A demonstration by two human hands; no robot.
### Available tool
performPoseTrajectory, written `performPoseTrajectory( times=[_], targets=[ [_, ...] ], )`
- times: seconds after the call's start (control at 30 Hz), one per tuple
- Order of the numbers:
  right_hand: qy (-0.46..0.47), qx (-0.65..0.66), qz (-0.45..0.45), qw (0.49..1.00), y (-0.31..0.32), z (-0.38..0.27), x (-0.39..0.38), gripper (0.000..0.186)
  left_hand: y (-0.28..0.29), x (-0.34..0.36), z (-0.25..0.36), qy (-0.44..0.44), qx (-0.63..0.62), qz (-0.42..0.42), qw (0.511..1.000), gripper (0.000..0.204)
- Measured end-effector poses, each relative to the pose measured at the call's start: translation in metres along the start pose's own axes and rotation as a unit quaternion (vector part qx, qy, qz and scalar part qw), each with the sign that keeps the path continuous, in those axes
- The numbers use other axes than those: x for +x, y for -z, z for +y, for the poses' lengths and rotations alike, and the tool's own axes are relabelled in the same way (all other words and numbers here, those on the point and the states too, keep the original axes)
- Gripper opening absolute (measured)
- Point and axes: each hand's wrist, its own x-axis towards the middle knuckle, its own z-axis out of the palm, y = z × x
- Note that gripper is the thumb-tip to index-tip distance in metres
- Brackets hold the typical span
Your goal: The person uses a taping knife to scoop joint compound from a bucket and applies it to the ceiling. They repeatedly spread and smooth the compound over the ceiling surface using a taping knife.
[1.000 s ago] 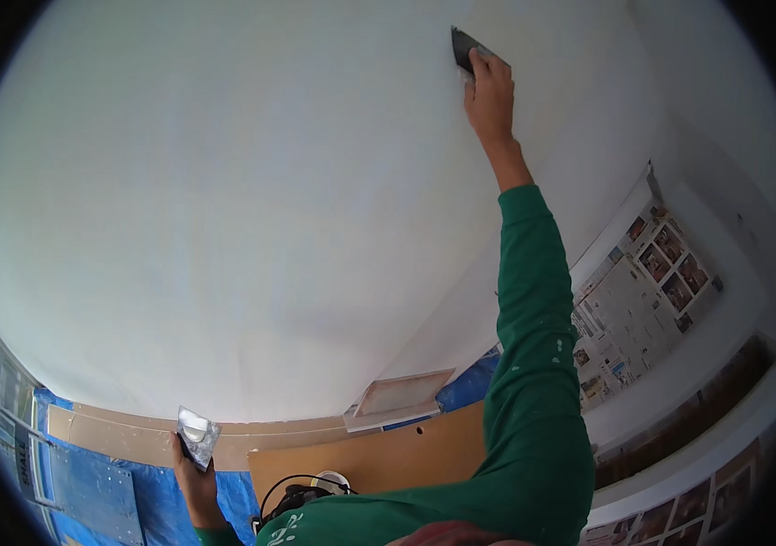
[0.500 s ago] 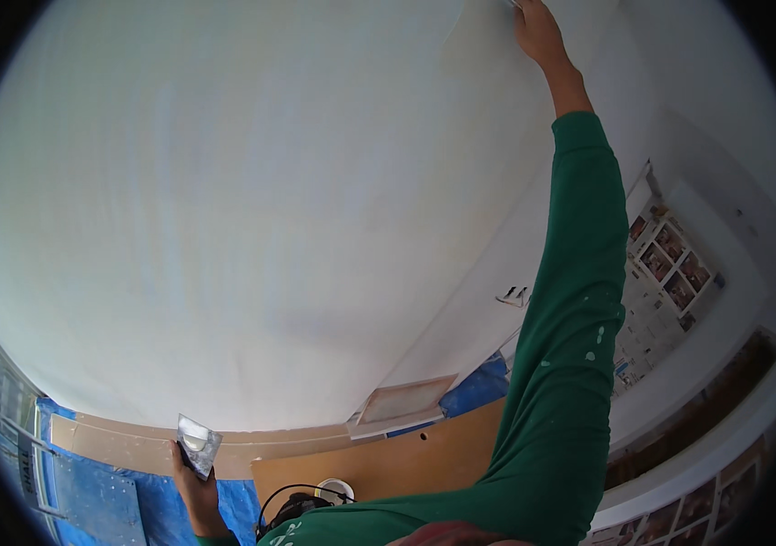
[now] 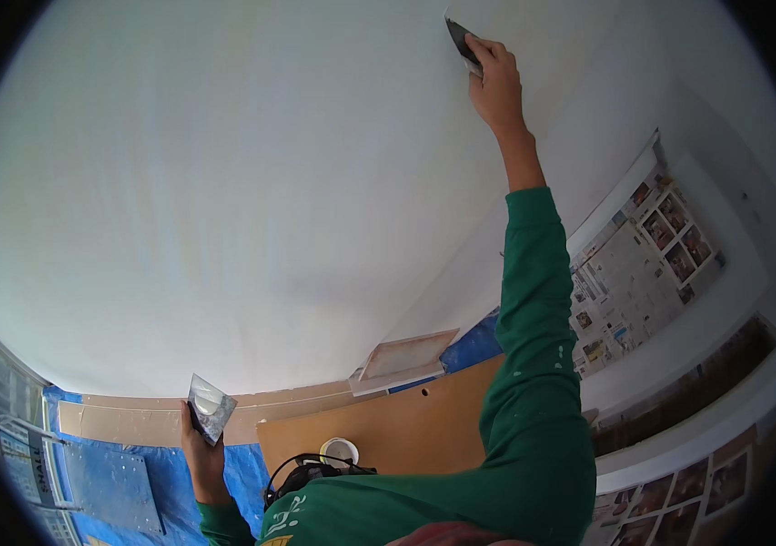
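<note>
Green sleeve (image 3: pixel 538 300) fabric covers the right arm, which extends toward 1 o'clock in the view. At its end, the right hand (image 3: pixel 499 91) grips a dark flat spreader (image 3: pixel 461 38). The spreader lies at 11 o'clock of the fingers, its blade projecting past the fingertips over the white wall (image 3: pixel 224 182). Visible fingers are bent and set close together, pinching the blade's near part; the thumb's position cannot be told. Whether the blade edge touches the wall cannot be told.

The left hand (image 3: pixel 206 471), between 7 and 8 o'clock, holds a broad metal putty knife (image 3: pixel 212 408). This blade stands at 12 o'clock of the fingers, with a pale patch on its face. Digits close on both sides of its lower end; the remaining fingers are hidden.

At 6 o'clock lies a brown board (image 3: pixel 379 423), with a white tub (image 3: pixel 356 450) near its left end. Blue sheeting (image 3: pixel 242 469) shows near the left wrist. Printed newspaper sheets (image 3: pixel 624 291) occupy 3 o'clock.
</note>
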Motion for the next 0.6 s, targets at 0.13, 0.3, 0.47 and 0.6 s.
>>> performPoseTrajectory(
  times=[0.13, 0.3, 0.47, 0.6],
  targets=[
    [-0.041, 0.013, -0.006, 0.999, -0.018, -0.031, -0.064, 0.064, -0.002, 0.0, 0.002, -0.016, 0.049, -0.012, 0.999, 0.04],
    [-0.053, 0.022, -0.024, 0.998, -0.058, -0.069, -0.134, 0.066, -0.004, -0.006, 0.004, 0.033, -0.047, 0.016, 0.998, 0.04],
    [-0.102, 0.047, -0.034, 0.993, -0.085, -0.104, -0.196, 0.071, 0.003, -0.014, 0.004, 0.046, -0.055, 0.017, 0.997, 0.042],
    [-0.142, 0.067, -0.035, 0.987, -0.1, -0.128, -0.239, 0.074, -0.017, -0.024, 0.009, 0.039, -0.051, 0.002, 0.998, 0.041]
  ],
)
